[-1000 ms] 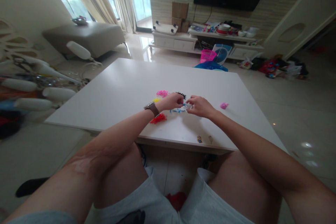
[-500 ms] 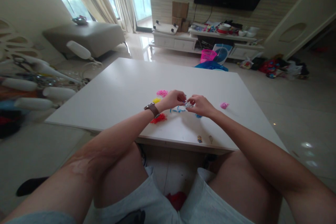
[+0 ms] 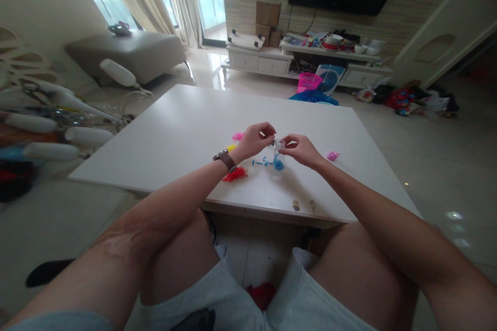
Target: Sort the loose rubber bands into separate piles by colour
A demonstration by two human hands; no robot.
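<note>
Over the white table (image 3: pixel 194 129), my left hand (image 3: pixel 259 139) and my right hand (image 3: pixel 301 149) pinch the top of a small clear bag (image 3: pixel 277 150) between them. Blue bands (image 3: pixel 278 163) gather in the bag's lower part. Small blue pieces (image 3: pixel 265 161) lie just left of it. Under my left wrist and beside it are red bands (image 3: pixel 235 174), yellow bands (image 3: pixel 231 148) and pink bands (image 3: pixel 238 136), the last two partly hidden. A dark small thing shows at my left fingertips, too small to name.
A pink object (image 3: pixel 333 156) lies right of my right hand. Two small flat figures, one a yellow-and-blue character (image 3: pixel 295 205), lie by the near edge. Past the far edge stand a pink basket (image 3: pixel 309 81) and a white cabinet (image 3: pixel 258 62).
Both hands have risen slightly and moved away from me. The bag now hangs upright between them with its blue bands in plain view; before, my right hand mostly hid them.
</note>
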